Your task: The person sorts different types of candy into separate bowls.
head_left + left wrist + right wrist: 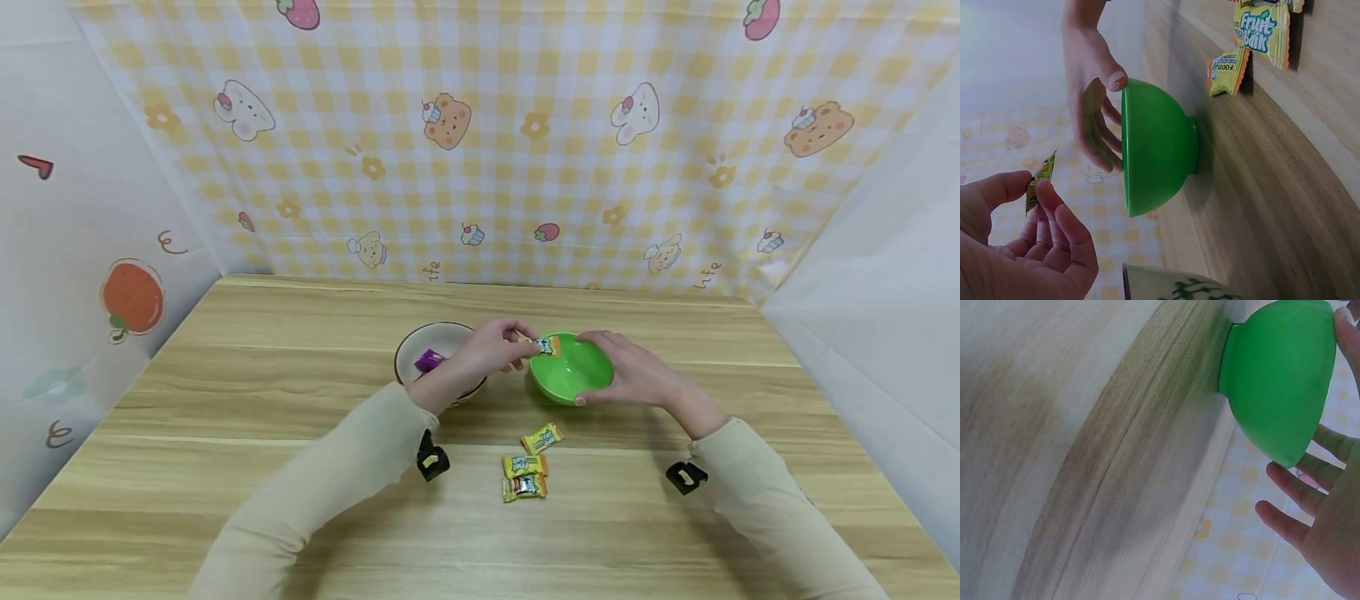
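Note:
My left hand pinches a yellow-and-orange wrapped candy between thumb and fingertips, above the left rim of a green bowl. From the left wrist view, the held candy appears edge-on, apart from the bowl. My right hand holds the bowl from its right side, thumb at the near rim and fingers at the far rim. The bowl stands upright on the table. A cream bowl with a dark rim sits to the left, partly behind my left forearm, with a purple wrapped candy inside.
Three yellow wrapped candies lie in front of the green bowl: one angled candy, a second candy and a third candy against it. The wooden table backs onto a yellow checked cloth.

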Available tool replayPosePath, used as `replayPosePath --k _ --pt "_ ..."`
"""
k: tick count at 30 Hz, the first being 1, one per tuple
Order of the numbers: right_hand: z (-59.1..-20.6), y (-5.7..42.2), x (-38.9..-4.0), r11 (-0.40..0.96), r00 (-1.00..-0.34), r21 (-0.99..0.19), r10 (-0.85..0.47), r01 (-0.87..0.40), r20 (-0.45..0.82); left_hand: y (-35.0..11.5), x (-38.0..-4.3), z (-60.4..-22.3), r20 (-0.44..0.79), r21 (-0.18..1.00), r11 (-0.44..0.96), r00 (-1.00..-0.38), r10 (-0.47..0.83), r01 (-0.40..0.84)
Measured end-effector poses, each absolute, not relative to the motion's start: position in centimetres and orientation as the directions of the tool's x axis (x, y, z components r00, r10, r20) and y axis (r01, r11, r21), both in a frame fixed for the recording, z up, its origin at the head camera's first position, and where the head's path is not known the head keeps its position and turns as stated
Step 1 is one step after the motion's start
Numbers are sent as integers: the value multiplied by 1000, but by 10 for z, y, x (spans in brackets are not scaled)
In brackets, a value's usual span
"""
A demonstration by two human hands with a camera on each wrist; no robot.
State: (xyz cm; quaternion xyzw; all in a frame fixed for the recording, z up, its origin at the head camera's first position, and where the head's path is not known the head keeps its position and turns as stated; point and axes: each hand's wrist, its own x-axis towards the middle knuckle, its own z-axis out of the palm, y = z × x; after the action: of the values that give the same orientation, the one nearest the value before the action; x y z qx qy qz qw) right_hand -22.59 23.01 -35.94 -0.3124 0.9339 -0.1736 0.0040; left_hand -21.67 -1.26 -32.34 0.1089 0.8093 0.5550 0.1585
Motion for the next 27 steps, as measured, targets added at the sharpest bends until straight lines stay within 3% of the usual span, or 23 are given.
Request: replayPosePath --k 11,27 --pt "-360 230 -225 745 -806 -330 -584 -580 97 5 -228 -337 -137 921 389 -937 321 -1" --pt "-359 229 -224 744 -801 -313 -588 -591 112 3 -217 -343 -132 932 363 -915 380 16"
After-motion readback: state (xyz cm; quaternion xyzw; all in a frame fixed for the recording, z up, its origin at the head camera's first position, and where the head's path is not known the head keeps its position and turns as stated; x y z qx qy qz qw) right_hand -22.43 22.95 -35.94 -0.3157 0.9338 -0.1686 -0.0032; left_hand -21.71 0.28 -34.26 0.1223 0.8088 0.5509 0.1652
